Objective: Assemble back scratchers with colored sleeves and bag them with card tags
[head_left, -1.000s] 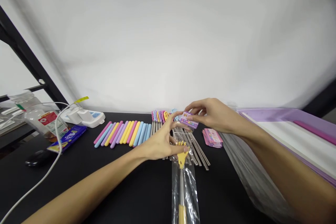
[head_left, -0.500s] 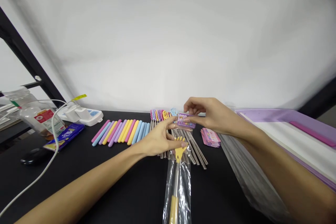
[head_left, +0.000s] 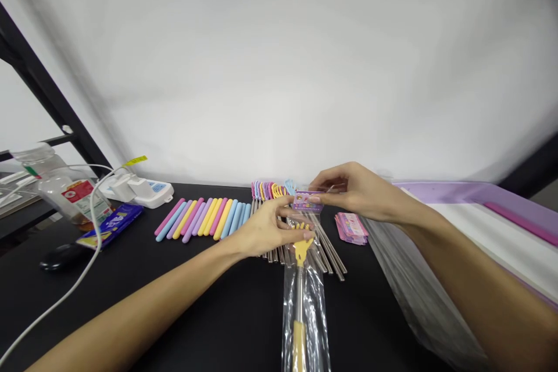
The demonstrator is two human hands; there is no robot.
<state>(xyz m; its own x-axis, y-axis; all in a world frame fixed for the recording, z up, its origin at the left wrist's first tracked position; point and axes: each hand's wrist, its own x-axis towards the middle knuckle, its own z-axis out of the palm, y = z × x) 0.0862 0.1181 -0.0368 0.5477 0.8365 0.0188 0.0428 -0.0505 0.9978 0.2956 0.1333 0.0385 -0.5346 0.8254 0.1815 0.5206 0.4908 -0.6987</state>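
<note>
A yellow back scratcher (head_left: 300,250) with a metal shaft lies inside a long clear plastic bag (head_left: 320,308), its hand-shaped end toward the wall. My left hand (head_left: 272,226) is closed on the upper part of the bag, thumb across the scratcher's yellow head. A small printed purple card (head_left: 307,202) sits at the bag's top end, and my right hand (head_left: 353,193) pinches its right side. The left fingertips reach the card's lower left edge. Whether the card is folded over the bag's mouth is hard to tell.
Metal rods with coloured ends (head_left: 333,250) lie behind the hands. Coloured handles (head_left: 204,218) form a row to the left. A stack of pink cards (head_left: 351,228) and clear bags (head_left: 401,279) lie right, beside a purple tray (head_left: 453,190). A white cable (head_left: 93,232) crosses the left side.
The bagged back scratcher has shifted slightly right in view. My right hand has tilted the purple card and brought it against the top of the bag.
</note>
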